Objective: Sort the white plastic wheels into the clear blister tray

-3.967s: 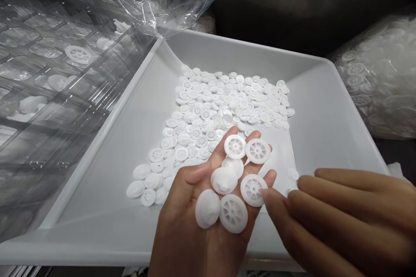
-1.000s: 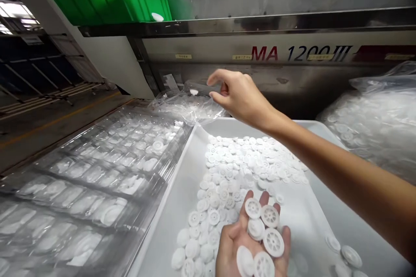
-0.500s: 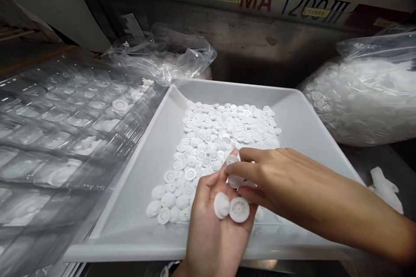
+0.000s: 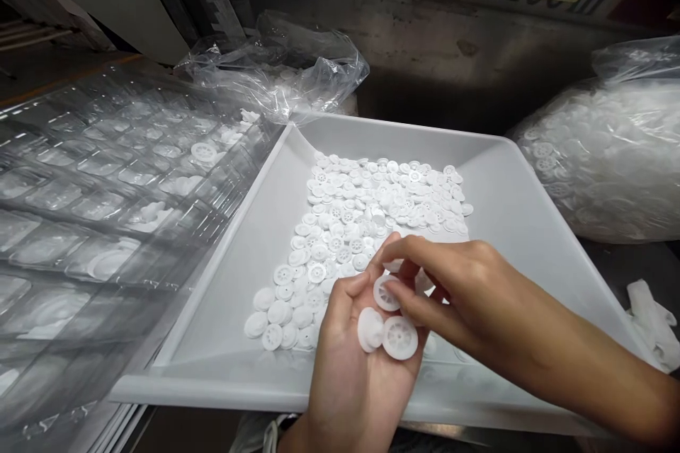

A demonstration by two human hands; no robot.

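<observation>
Palm up over the near edge of a pale grey tub (image 4: 223, 255), my left hand (image 4: 361, 382) cradles several small white plastic wheels. One spoked wheel (image 4: 400, 337) lies face up in the palm, touching another wheel (image 4: 369, 330) tilted on its side. My right hand (image 4: 457, 283) reaches in from the right. Its thumb presses on a spoked wheel (image 4: 386, 293) near my left fingers, and its fingertips are partly hidden. Further white pieces show between the two hands. Below them, many loose white wheels (image 4: 340, 226) cover the tub's floor.
Left of the tub, stacked clear blister trays (image 4: 117, 205) hold white parts. A crumpled clear bag (image 4: 319, 71) stands behind the tub. A full bag of white wheels (image 4: 610, 163) sits at right, above a white scrap (image 4: 653, 322). A machine panel (image 4: 510, 7) spans the back.
My right fingers have shifted over the left palm, and a spoked wheel now shows face up under the right thumb. The camera view has moved slightly.
</observation>
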